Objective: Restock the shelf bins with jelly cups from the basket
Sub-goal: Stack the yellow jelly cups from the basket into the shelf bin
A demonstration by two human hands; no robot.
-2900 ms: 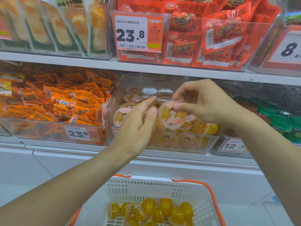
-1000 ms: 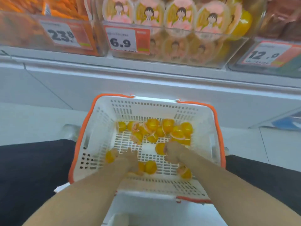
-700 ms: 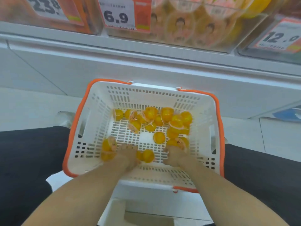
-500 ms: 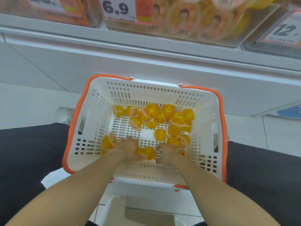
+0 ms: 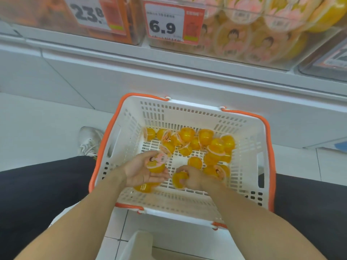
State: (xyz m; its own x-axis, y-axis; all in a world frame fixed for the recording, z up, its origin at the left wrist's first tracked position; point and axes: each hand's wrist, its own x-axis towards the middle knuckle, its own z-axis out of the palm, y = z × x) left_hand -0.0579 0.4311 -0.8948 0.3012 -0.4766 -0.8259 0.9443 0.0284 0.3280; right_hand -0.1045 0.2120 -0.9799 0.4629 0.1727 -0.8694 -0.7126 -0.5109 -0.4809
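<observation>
Left of the basket, a pale sneaker is being shown on the floor, with black trouser legs lying along both of the basket's sides. Inside the basket, toward its near left corner, the left hand is being held palm-up, and a jelly cup is being cradled in it — the fingers are loosely curled round the cup, its pink printed lid turned upward. Another yellow cup is lying on the basket floor just under that hand. Right of it, still near the basket's near wall, the right hand is being closed over a second jelly cup, the fingers wrapped tightly round it. Toward the basket's far wall and right side, a loose heap of jelly cups is resting on the grid floor. Above the basket, a clear shelf bin is being displayed with more jelly cups inside — a 6.9 price tag is fixed on its front left.
</observation>
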